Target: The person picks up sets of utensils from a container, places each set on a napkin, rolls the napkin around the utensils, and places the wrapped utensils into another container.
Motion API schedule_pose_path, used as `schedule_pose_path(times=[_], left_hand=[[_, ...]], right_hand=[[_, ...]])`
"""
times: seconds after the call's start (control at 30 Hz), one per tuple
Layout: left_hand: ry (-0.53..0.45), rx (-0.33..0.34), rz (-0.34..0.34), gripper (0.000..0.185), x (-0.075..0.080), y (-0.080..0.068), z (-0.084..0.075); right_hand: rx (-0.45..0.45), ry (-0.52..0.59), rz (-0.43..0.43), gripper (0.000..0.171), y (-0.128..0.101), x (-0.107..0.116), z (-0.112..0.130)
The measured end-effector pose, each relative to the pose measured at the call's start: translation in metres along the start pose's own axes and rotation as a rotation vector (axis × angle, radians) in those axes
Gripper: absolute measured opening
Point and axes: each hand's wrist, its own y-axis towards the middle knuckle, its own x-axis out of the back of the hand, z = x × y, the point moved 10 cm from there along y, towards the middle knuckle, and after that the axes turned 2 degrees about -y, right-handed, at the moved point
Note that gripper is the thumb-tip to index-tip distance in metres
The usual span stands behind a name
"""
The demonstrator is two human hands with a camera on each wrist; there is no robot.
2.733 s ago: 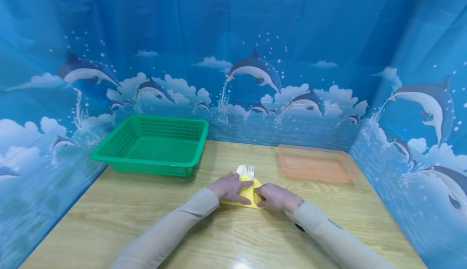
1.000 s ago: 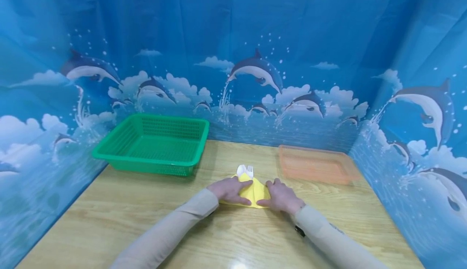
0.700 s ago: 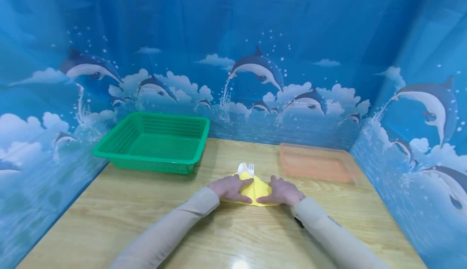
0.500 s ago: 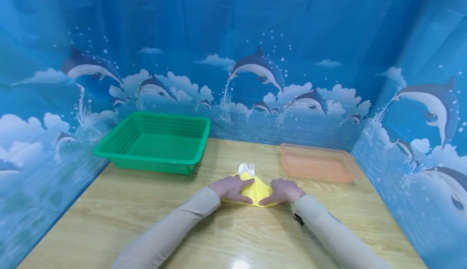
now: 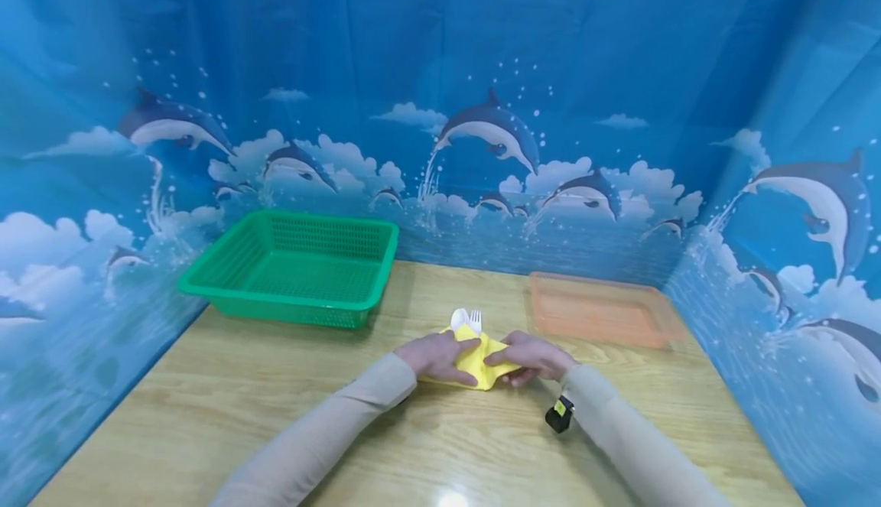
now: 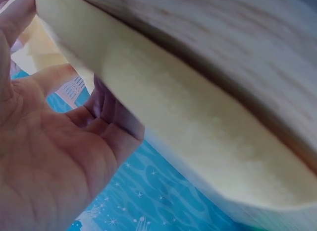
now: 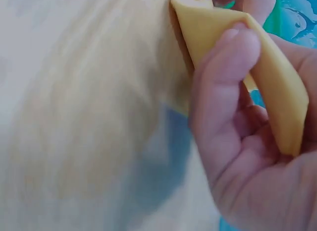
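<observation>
The yellow napkin (image 5: 475, 358) is lying on the wooden table (image 5: 206, 400) directly between the 2 hands, wrapped around a white plastic spoon (image 5: 459, 317) and white plastic fork (image 5: 474, 320) whose heads are sticking out of its far end, so the bundle's long axis is running away from the person, across the line joining the hands. The left hand (image 5: 435, 355) is lying on the napkin's left side with fingers fairly straight and pressing down; the left wrist view is showing its palm (image 6: 54, 161) open over the pale fold (image 6: 34, 52), with a bit of fork tines just past the fingers. The right hand (image 5: 533, 355) is pinching the napkin's right flap: in the right wrist view the thumb (image 7: 223, 72) is curling over a folded yellow edge (image 7: 267, 82) lifted off the table, with the fingers behind it. Both hands are touching the napkin, so neither is nearer; the loose flap is lying on the right hand's inner side, toward the left hand. Beyond the left hand a green mesh basket (image 5: 292, 271) is sitting well apart, and beyond the right hand an orange tray (image 5: 599, 310) is resting near the blue dolphin backdrop (image 5: 482, 132).
</observation>
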Motion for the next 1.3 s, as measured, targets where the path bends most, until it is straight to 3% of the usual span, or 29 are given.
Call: schedule_pose_path(times=[0.13,0.37,0.5,0.67,0.9,1.3], left_hand=[[0.005,-0.019,-0.012,0.079,0.001,0.001,-0.002],[0.024,-0.059,-0.046,0.072,0.004,0.004,-0.006],[0.011,-0.045,-0.041,0.083,0.004,0.003,-0.005],[-0.004,0.037,-0.033,0.095,0.003,-0.004,0.005],[0.018,0.090,-0.060,0.100,0.007,-0.008,0.012],[0.021,0.085,-0.063,0.093,0.006,-0.004,0.011]], right_hand=[[0.015,0.180,0.069,0.031,0.004,-0.015,0.004],[0.047,0.311,0.108,0.025,0.013,-0.030,0.008],[0.040,0.284,0.100,0.021,0.017,-0.032,0.007],[0.045,0.206,0.076,0.021,0.017,-0.032,0.011],[0.024,0.151,0.038,0.018,0.016,-0.029,0.014],[0.022,0.136,0.026,0.018,0.017,-0.029,0.014]])
